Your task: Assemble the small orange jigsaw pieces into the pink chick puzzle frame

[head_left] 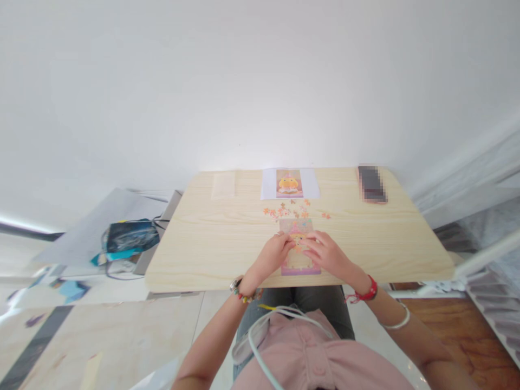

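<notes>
A partly assembled jigsaw puzzle (301, 269) lies flat near the table's front edge, with a purple border along its bottom and a yellow figure in the middle. My left hand (276, 253) rests over its left side, thumb and fingertips drawn together; whatever is between them is too small to make out. From the right, my right hand (331, 259) reaches onto the puzzle with fingers apart, tips touching its middle. Both hands cover part of the picture. Just beyond the puzzle, several loose jigsaw pieces (281, 210) are scattered.
A white sheet with a printed picture (290, 184) of a yellow character lies at the table's (219, 244) back. A phone (371, 184) is at the back right, a pale, flat rectangular item (223, 185) at the back left. Left of the table sits a dark blue bag-like bundle (132, 236) with cables.
</notes>
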`<action>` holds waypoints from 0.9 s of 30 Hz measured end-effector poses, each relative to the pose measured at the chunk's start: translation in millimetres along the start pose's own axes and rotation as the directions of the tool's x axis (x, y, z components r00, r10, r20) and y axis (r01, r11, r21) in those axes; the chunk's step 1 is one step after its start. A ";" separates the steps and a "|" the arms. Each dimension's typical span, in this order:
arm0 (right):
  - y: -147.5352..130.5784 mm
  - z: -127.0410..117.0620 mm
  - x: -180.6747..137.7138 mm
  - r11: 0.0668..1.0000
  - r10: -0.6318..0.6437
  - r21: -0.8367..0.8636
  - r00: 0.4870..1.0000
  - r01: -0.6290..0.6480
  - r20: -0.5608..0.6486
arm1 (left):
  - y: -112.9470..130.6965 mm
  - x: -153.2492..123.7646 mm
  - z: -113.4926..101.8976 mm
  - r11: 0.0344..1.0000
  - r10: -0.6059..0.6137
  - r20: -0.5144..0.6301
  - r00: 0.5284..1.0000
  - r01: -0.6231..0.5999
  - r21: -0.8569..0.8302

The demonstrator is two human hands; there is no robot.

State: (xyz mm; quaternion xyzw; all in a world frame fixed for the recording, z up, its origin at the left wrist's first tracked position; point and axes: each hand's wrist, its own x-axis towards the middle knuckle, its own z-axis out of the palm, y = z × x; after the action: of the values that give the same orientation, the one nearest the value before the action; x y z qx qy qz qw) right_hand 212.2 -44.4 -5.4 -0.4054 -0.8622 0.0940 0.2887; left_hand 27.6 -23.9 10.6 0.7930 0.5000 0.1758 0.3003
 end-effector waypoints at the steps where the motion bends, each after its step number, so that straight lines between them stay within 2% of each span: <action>1: 1.1 0.7 0.0 1.000 -0.015 -0.008 1.000 0.015 0.004 | 0.3 1.2 -0.2 1.000 0.011 0.015 1.000 -0.011 0.003; 8: 1.2 1.4 2.4 0.998 -0.045 -0.054 0.999 0.044 -0.019 | -0.2 7.2 3.0 1.000 0.027 0.059 0.998 -0.027 0.003; 17: 6.0 5.0 1.5 0.999 0.045 0.004 0.998 -0.044 -0.050 | -7.7 10.1 6.7 1.000 0.009 -0.032 0.999 -0.009 0.013; 22: 7.7 9.5 -0.8 1.000 0.026 -0.014 0.999 -0.026 -0.039 | -9.9 14.0 8.9 0.997 0.050 0.028 0.998 -0.051 0.055; 27: 7.9 10.7 2.5 0.999 0.017 -0.046 0.999 -0.019 -0.040 | -6.2 18.8 9.3 0.992 0.023 0.036 0.999 -0.028 0.126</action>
State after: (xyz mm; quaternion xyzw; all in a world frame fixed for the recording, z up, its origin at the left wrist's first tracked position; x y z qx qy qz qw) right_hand 209.8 -36.5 -16.2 -0.4214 -0.8547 0.0687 0.2953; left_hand 37.0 -7.9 -0.9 0.8197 0.4948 0.1340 0.2558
